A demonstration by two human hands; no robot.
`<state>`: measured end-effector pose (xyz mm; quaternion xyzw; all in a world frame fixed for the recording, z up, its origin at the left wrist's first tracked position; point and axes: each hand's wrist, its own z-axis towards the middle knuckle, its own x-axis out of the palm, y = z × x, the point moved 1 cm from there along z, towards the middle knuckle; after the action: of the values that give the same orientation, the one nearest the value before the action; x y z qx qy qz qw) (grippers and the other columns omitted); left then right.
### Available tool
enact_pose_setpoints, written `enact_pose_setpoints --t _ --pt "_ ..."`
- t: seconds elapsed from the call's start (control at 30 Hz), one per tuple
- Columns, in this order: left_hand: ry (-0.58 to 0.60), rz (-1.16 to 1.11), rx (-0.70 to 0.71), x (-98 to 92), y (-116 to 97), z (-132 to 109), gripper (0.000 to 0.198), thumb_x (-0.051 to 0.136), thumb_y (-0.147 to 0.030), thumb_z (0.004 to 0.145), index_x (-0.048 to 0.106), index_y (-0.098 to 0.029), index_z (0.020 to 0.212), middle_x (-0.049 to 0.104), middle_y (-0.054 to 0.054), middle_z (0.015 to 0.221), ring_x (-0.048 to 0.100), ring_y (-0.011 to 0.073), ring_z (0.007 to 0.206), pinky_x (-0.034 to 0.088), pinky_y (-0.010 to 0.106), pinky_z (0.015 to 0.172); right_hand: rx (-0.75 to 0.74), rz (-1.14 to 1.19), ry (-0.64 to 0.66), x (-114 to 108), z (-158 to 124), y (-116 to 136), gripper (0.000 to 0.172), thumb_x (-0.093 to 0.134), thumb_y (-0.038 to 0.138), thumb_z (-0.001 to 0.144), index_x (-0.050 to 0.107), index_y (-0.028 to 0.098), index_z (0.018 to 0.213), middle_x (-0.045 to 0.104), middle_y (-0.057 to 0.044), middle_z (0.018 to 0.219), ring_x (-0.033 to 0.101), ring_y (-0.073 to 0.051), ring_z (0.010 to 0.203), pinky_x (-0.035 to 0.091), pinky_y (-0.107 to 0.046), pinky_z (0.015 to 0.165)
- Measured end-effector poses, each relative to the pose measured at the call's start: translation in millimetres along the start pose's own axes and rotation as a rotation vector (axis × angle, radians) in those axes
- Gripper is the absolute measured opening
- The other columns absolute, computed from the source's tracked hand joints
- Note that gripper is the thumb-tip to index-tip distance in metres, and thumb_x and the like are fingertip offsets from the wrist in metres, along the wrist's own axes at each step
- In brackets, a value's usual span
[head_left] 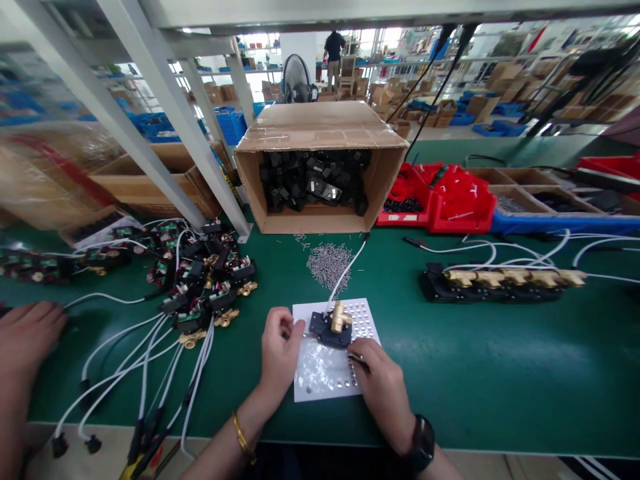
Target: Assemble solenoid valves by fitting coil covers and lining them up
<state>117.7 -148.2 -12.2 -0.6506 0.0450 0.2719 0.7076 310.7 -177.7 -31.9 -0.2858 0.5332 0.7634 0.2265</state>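
Note:
A black plastic housing (330, 331) with a brass tee fitting (341, 317) and a white cable (345, 273) lies on a white sheet (320, 390). Rows of small round silver stickers (364, 319) show on the sheet's right side. My left hand (281, 350) is at the sheet's left edge, fingers curled and thumb against the index finger; whatever they may pinch is hidden. Just below the housing's right end, my right hand (379, 377) is closed on a slim dark tool (358, 361), which looks like tweezers and is mostly covered by the fingers.
Loose screws (329, 265) lie behind the sheet, before a cardboard box (320, 127) of black parts. Open cabled assemblies (200, 280) pile up at left, near another person's hand (30, 333). Closed units (500, 285) line up at right, below red bins (460, 200).

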Motion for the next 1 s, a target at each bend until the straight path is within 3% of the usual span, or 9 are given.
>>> enact_pose_setpoints --t 0.1,0.23,0.33,0.4,0.53,0.63,0.8,0.9,1.0 --pt "0.045 -0.028 -0.002 -2.4 -14.4 30.2 0.025 0.051 -0.036 0.083 0.048 -0.018 0.100 0.057 0.002 0.084 0.056 0.0153 0.078 0.044 0.027 0.072 -0.053 -0.079 0.072 -6.1 -3.8 -3.4 0.031 0.040 0.005 0.080 0.062 0.019 0.096 0.064 -0.007 0.100 0.063 -0.018 0.089 0.052 -0.028 0.078" --pt "0.377 -0.195 -0.158 22.2 -32.9 76.8 0.062 0.058 -0.043 0.079 0.033 -0.017 0.129 0.065 0.004 0.088 0.060 0.0177 0.086 0.042 0.032 0.083 -0.009 -0.203 0.095 -17.9 9.1 2.1 0.050 0.051 0.013 0.078 0.045 0.020 0.127 0.048 -0.010 0.131 0.058 -0.024 0.105 0.053 -0.033 0.079" --pt "0.585 -0.374 -0.324 51.9 -45.3 96.6 0.072 0.063 -0.040 0.075 0.029 -0.013 0.133 0.067 0.006 0.082 0.063 0.0159 0.074 0.045 0.031 0.076 -0.016 -0.304 0.231 -22.3 28.5 12.1 0.087 0.059 0.012 0.070 0.014 0.022 0.144 0.033 -0.014 0.143 0.055 -0.030 0.110 0.053 -0.038 0.081" --pt "0.642 -0.430 -0.324 67.2 -52.9 101.0 0.067 0.061 -0.036 0.076 0.032 -0.011 0.130 0.067 0.007 0.078 0.061 0.0128 0.060 0.046 0.027 0.063 -0.070 -0.364 0.337 -22.6 39.0 17.3 0.093 0.059 0.008 0.069 0.008 0.026 0.145 0.035 -0.014 0.142 0.059 -0.030 0.103 0.053 -0.039 0.079" --pt "0.538 -0.484 -0.173 73.9 -69.0 95.5 0.031 0.051 -0.028 0.080 0.050 -0.014 0.107 0.059 -0.001 0.069 0.041 0.0042 0.040 0.030 0.018 0.042 -0.141 -0.450 0.415 -21.8 46.9 21.0 0.088 0.059 0.008 0.070 0.016 0.035 0.142 0.049 -0.012 0.129 0.064 -0.027 0.089 0.055 -0.035 0.069" --pt "0.447 -0.427 0.001 63.8 -91.1 80.2 0.015 0.046 -0.026 0.083 0.056 -0.016 0.089 0.053 -0.003 0.068 0.039 0.0051 0.043 0.029 0.018 0.043 -0.109 -0.484 0.376 -26.1 45.6 20.7 0.083 0.061 0.013 0.069 0.023 0.034 0.140 0.051 -0.012 0.126 0.065 -0.026 0.085 0.054 -0.032 0.065" --pt "0.490 -0.166 0.505 62.8 -146.1 50.8 0.025 0.037 -0.016 0.087 0.062 -0.020 0.093 0.059 0.002 0.080 0.057 0.0140 0.074 0.046 0.025 0.067 0.082 -0.472 0.149 -48.0 46.3 5.5 0.063 0.056 0.015 0.072 0.038 0.023 0.132 0.053 -0.012 0.121 0.065 -0.024 0.085 0.052 -0.028 0.062" --pt "0.598 -0.128 0.687 86.8 -169.4 44.4 0.033 0.036 -0.009 0.085 0.058 -0.021 0.107 0.061 0.005 0.102 0.057 0.0172 0.098 0.046 0.033 0.088 0.211 -0.494 -0.023 -60.0 51.1 -18.0 0.042 0.049 0.017 0.078 0.049 0.014 0.120 0.060 -0.014 0.107 0.066 -0.023 0.077 0.050 -0.026 0.057" --pt "0.751 -0.094 0.859 113.9 -175.2 38.3 0.044 0.044 -0.007 0.081 0.048 -0.021 0.123 0.051 0.006 0.130 0.043 0.0192 0.123 0.034 0.037 0.106 0.272 -0.488 -0.124 -65.9 56.5 -42.0 0.030 0.046 0.015 0.079 0.059 0.014 0.106 0.067 -0.012 0.085 0.066 -0.022 0.068 0.049 -0.025 0.055"
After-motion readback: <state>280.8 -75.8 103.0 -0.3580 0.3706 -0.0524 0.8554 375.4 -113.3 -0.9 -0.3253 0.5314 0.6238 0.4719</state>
